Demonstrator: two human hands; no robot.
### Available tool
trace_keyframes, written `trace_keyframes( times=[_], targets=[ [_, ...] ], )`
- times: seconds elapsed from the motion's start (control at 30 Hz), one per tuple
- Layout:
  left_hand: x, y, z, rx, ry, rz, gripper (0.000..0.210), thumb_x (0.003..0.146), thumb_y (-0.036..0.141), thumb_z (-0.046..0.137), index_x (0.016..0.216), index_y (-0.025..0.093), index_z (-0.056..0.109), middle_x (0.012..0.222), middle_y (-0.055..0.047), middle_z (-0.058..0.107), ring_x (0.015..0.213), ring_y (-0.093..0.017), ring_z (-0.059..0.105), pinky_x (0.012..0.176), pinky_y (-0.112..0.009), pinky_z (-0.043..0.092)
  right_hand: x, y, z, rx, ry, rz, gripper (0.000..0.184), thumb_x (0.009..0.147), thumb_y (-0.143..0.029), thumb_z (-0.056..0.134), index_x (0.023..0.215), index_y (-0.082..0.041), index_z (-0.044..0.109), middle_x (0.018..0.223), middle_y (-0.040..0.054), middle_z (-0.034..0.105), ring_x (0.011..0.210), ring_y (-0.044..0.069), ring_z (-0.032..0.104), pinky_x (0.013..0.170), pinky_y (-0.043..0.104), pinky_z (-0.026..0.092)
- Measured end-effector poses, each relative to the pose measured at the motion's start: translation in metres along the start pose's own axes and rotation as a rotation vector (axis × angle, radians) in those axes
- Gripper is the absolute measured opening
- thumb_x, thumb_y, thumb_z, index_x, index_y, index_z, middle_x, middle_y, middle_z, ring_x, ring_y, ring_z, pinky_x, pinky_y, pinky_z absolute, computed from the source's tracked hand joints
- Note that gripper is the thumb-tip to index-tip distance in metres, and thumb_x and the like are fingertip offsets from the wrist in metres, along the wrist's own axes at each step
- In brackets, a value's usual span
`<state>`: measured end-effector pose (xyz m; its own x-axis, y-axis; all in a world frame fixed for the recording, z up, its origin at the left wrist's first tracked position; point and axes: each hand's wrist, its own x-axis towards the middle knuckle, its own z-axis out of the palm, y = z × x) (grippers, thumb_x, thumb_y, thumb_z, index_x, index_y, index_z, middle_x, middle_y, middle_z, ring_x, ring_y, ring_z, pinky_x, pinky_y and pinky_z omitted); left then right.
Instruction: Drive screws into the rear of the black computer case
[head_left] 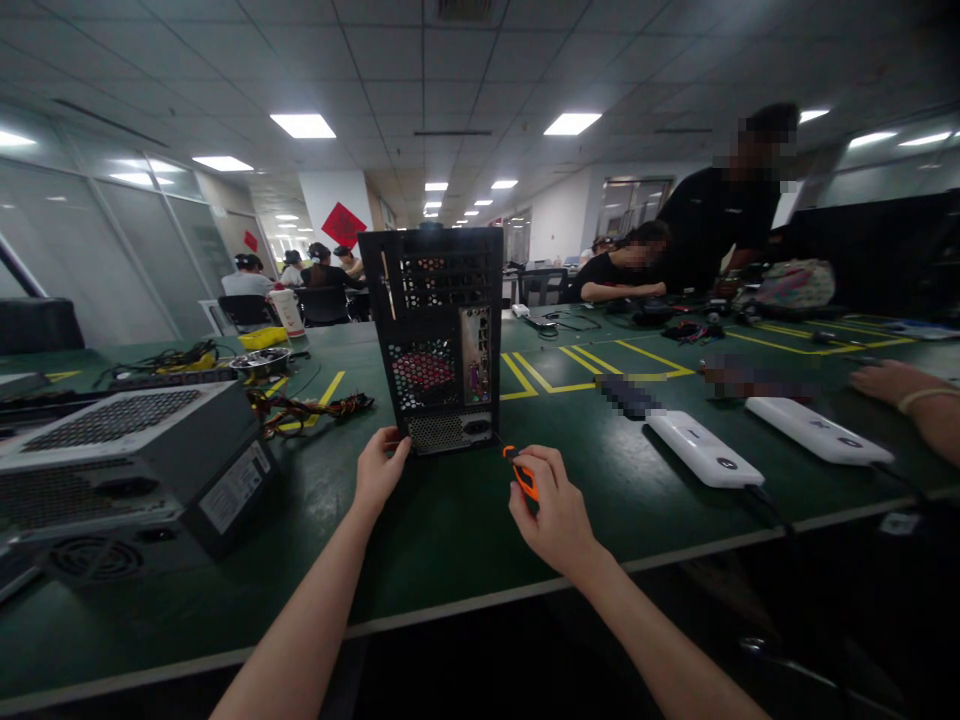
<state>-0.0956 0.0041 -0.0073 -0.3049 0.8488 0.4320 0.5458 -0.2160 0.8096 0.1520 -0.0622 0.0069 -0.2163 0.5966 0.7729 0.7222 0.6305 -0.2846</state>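
In the head view we look across an office over a green table [450,545], with power supplies [142,470] near left and white power banks [705,450] right. The case [439,345] stands mid-table, and our left hand [379,470] touches its lower left corner, how firmly we cannot tell. Our right hand [551,510], apart from the left, grips an orange screwdriver [528,484] beside its lower right edge.

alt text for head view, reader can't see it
A person's right hand holds an orange screwdriver by the lower right corner of a black computer case on a green table; the left hand touches its lower left corner. Power supplies lie nearby.
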Motion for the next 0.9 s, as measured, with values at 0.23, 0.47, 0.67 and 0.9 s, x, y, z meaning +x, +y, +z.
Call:
trace_keyframes(
  times=[0.23, 0.47, 0.67, 0.9],
  targets=[
    [-0.001, 0.0, -0.002, 0.019, -0.012, 0.013, 0.03, 0.068, 0.036, 0.048, 0.089, 0.018, 0.056, 0.09, -0.006, 0.061, 0.076, -0.017, 0.057, 0.067, -0.029, 0.043, -0.002, 0.006, 0.005, 0.034, 0.04, -0.019, 0.023, 0.08, -0.023, 0.041, 0.102, -0.016, 0.04, 0.093, 0.0074, 0.047, 0.083, 0.015, 0.051, 0.068, 0.027, 0.046],
    [0.0, -0.001, 0.001, 0.055, -0.009, 0.034, 0.028, 0.069, 0.035, 0.047, 0.089, 0.017, 0.054, 0.087, -0.005, 0.059, 0.075, -0.016, 0.056, 0.068, -0.03, 0.043, 0.0, 0.004, 0.002, -0.017, -0.06, 0.023, 0.016, 0.082, -0.029, 0.039, 0.09, -0.018, 0.048, 0.087, 0.0046, 0.045, 0.073, 0.012, 0.051, 0.063, 0.025, 0.044],
    [-0.015, 0.022, -0.002, 0.36, 0.268, 0.216, 0.026, 0.073, 0.035, 0.043, 0.09, 0.015, 0.048, 0.089, -0.009, 0.049, 0.072, -0.017, 0.051, 0.064, -0.031, 0.041, 0.002, -0.002, -0.001, 0.012, -0.097, -0.017, 0.015, 0.079, -0.023, 0.039, 0.09, -0.017, 0.048, 0.096, 0.0071, 0.044, 0.079, 0.014, 0.051, 0.069, 0.028, 0.044],
    [-0.035, 0.062, 0.033, 0.738, -0.206, 0.72, 0.018, 0.079, 0.023, 0.036, 0.09, 0.02, 0.051, 0.084, -0.006, 0.05, 0.081, -0.019, 0.045, 0.072, -0.032, 0.036, 0.003, 0.0, 0.004, 0.055, -0.059, -0.035, 0.017, 0.079, -0.019, 0.038, 0.094, -0.017, 0.046, 0.098, 0.0072, 0.047, 0.087, 0.016, 0.05, 0.074, 0.029, 0.043]
  ],
)
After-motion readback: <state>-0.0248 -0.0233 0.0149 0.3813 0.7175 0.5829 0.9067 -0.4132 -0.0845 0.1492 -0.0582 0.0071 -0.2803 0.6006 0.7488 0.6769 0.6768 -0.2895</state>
